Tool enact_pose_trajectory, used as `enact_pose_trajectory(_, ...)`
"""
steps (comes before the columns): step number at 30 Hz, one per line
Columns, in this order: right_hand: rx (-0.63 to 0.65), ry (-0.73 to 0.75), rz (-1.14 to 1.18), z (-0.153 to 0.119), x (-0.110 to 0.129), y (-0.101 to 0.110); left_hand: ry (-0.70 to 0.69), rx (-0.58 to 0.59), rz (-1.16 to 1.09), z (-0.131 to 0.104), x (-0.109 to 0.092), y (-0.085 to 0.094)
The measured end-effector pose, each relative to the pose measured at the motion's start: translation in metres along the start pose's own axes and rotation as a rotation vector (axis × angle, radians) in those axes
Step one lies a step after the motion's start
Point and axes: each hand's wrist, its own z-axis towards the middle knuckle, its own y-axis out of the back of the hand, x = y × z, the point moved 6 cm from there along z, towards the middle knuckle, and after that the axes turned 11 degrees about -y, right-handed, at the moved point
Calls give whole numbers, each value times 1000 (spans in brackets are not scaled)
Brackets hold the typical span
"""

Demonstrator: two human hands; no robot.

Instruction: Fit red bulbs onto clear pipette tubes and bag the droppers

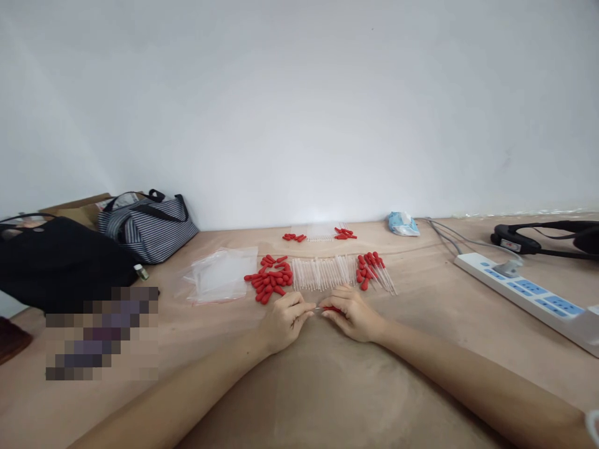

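Close together above the table's middle, both my hands pinch small parts. My left hand (286, 319) is closed on one end of a thin clear dropper tube (318, 308). In the fingers of my right hand (352, 313) is a red rubber bulb (331, 308), mostly hidden, at the tube's other end. Just beyond them lies a row of clear dropper tubes (317, 273). A pile of loose red rubber bulbs (270, 279) sits left of the row. To its right lie several droppers with red bulbs fitted (375, 269).
Clear plastic bags (219, 276) lie left of the bulbs. More tubes and bulbs (294, 237) are by the wall. A tissue pack (402, 224), power strip (524, 293) and black headset (538, 237) stand right. A striped bag (150, 227) and black bag (65, 262) stand left.
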Motion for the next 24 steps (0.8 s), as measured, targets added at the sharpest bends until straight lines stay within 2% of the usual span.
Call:
enact_pose_trajectory(8, 35, -33, 97, 2, -2, 0, 5, -22, -40, 1, 0, 1)
enact_pose_trajectory(10, 41, -119, 236, 4, -8, 2, 55, -38, -53, 2, 2, 3)
enact_pose_trajectory(15, -12, -471, 802, 4, -26, -5, 233, -120, -118, 4, 9, 9)
enact_pose_trajectory(17, -24, -533, 945, 5, -24, -10, 260, -128, -153, 5, 10, 9)
enact_pose_trajectory(21, -112, -558, 1037, 10, -20, -8, 248, -91, -187, 6, 8, 8)
enact_pose_trajectory(24, -217, -596, 1034, 16, -38, 9, 239, -75, -141, 4, 9, 10)
